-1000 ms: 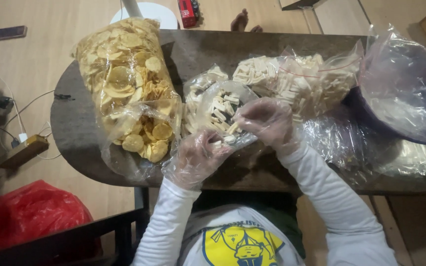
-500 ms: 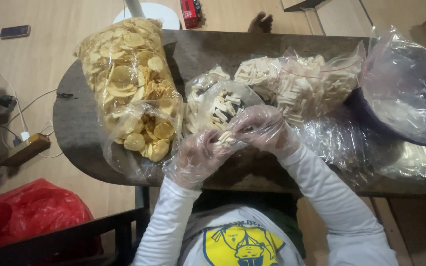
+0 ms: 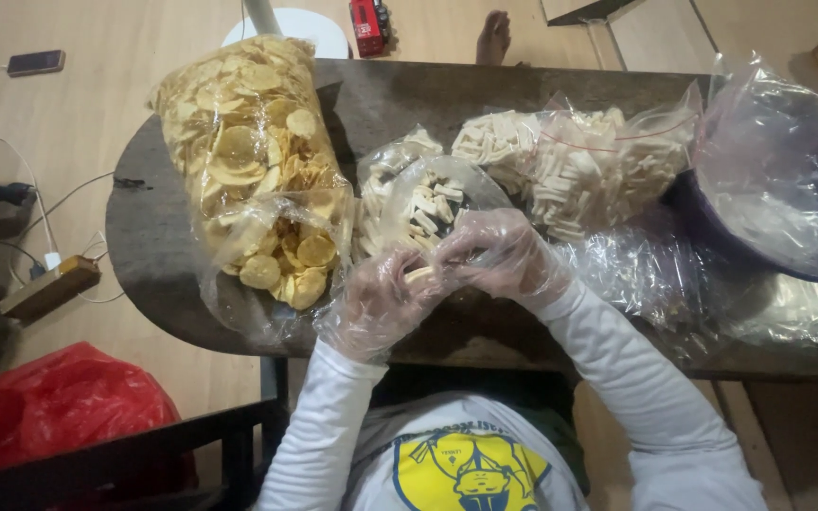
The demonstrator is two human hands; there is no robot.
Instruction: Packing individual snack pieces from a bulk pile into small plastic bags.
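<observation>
Both gloved hands met over the near edge of the dark surface (image 3: 153,237), the left hand (image 3: 381,301) and right hand (image 3: 504,254) each with its grip closed on the small clear bag (image 3: 428,203) of pale sticks, its mouth pinched between them. Keeping that mouth raised would have stopped sticks spilling; the big chip bag (image 3: 248,161) lay at ten o'clock.

Looks like a home room used for snack packing. Light wooden plank floor (image 3: 97,85), dark oval wooden table (image 3: 153,246), phone on a charging cable (image 3: 35,62), brown power strip with white cords (image 3: 49,287), crumpled red plastic bag (image 3: 54,407), someone's bare foot (image 3: 494,36) on the floor.
</observation>
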